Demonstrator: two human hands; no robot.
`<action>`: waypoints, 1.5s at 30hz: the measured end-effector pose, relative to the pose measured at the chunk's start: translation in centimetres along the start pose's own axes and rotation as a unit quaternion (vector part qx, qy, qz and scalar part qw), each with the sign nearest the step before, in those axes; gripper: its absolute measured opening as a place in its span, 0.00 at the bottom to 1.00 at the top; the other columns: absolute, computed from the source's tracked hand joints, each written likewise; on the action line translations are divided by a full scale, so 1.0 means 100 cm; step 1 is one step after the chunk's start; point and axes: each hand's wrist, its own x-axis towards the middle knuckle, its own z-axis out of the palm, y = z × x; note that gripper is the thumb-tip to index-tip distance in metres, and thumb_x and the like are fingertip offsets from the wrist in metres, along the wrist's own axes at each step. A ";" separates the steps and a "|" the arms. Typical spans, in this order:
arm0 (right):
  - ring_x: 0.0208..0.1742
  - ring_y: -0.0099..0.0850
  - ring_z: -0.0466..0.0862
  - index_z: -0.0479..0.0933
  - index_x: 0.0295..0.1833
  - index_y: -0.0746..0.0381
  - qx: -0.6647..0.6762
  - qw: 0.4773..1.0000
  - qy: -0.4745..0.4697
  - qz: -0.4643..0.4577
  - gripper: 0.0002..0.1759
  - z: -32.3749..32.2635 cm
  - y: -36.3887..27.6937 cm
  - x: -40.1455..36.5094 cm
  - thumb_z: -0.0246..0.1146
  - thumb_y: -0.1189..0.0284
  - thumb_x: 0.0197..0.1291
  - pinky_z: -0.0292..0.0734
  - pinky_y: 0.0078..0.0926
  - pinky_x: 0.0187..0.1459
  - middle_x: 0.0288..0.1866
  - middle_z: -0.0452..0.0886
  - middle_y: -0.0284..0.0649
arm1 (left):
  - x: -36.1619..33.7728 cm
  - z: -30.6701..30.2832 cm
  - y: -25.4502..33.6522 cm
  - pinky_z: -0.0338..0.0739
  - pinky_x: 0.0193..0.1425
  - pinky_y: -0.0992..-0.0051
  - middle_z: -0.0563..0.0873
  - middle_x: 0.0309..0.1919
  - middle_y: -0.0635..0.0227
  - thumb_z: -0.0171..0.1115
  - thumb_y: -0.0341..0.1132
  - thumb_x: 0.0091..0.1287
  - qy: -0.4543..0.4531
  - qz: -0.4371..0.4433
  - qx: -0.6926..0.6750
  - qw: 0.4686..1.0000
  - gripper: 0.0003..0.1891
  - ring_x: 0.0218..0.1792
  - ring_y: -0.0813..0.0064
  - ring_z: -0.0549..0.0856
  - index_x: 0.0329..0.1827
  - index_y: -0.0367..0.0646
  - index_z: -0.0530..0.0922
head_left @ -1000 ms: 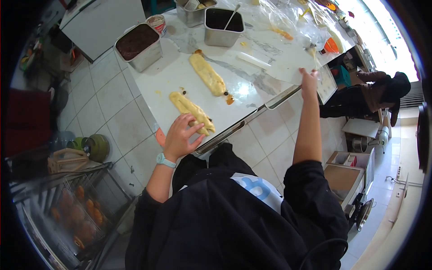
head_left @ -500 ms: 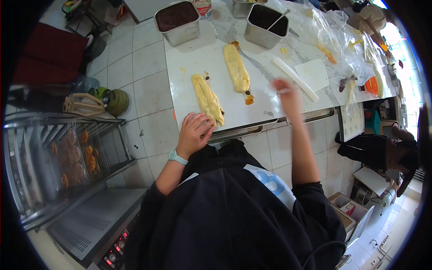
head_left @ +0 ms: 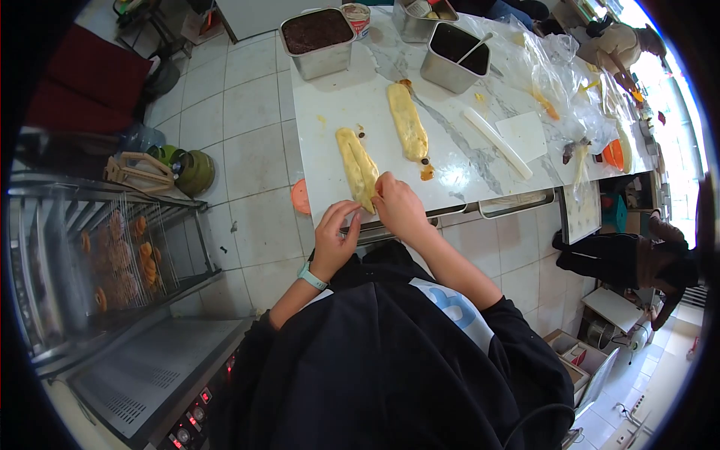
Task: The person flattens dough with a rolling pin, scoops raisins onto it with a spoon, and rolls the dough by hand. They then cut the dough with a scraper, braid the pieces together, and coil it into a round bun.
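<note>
A long filled dough strip (head_left: 356, 161) lies on the worktop near its front edge, with a seam along its length. At its near end, my left hand (head_left: 335, 238) has its fingers curled against the dough, thumb close by. My right hand (head_left: 399, 206) has its fingers pinched together on the dough's right edge near the same end. Beyond them lies a second filled dough strip (head_left: 409, 124), with dark filling spots at both ends. The dough under my fingertips is partly hidden.
On the marble worktop (head_left: 457, 127) stand a metal tub of dark brown filling (head_left: 319, 34) and a metal tub with a spoon (head_left: 454, 60). A white rolling pin (head_left: 497, 142) lies beside a white scraper (head_left: 523, 136). Plastic bags (head_left: 562, 82) spread at right. A baking rack (head_left: 120, 262) stands left.
My right hand has come left and down from over the worktop to the dough strip's near end. My left hand stays at that end. The view has shifted slightly.
</note>
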 end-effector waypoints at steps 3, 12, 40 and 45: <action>0.36 0.39 0.82 0.67 0.49 0.67 0.155 0.984 -0.027 0.088 0.22 -0.012 0.007 0.008 0.66 0.72 0.52 0.77 0.33 0.38 0.36 0.80 0.45 | 0.012 -0.003 0.011 0.75 0.56 0.69 0.81 0.49 0.57 0.58 0.30 0.66 -0.063 -0.210 -0.210 0.953 0.12 0.53 0.67 0.80 0.50 0.35 0.77; 0.41 0.31 0.83 0.62 0.57 0.71 0.523 0.808 -0.102 0.252 0.27 -0.032 0.026 0.016 0.66 0.77 0.55 0.81 0.24 0.43 0.41 0.79 0.46 | 0.032 0.010 0.026 0.75 0.59 0.67 0.80 0.49 0.54 0.53 0.35 0.70 -0.119 -0.491 -0.504 0.701 0.16 0.53 0.65 0.80 0.53 0.31 0.72; 0.37 0.26 0.81 0.69 0.56 0.64 0.330 0.940 -0.047 0.075 0.20 -0.052 0.024 -0.002 0.61 0.75 0.58 0.77 0.24 0.39 0.39 0.81 0.40 | 0.070 0.035 0.017 0.81 0.47 0.75 0.83 0.41 0.64 0.63 0.30 0.63 0.046 -0.415 -0.425 0.803 0.15 0.41 0.74 0.84 0.51 0.32 0.76; 0.38 0.36 0.81 0.71 0.53 0.65 0.149 0.989 -0.020 0.014 0.26 -0.022 -0.001 -0.012 0.69 0.65 0.52 0.78 0.29 0.40 0.39 0.80 0.44 | 0.101 -0.007 0.027 0.82 0.44 0.77 0.84 0.39 0.62 0.63 0.30 0.62 -0.043 -0.381 -0.384 0.840 0.14 0.38 0.75 0.85 0.48 0.30 0.78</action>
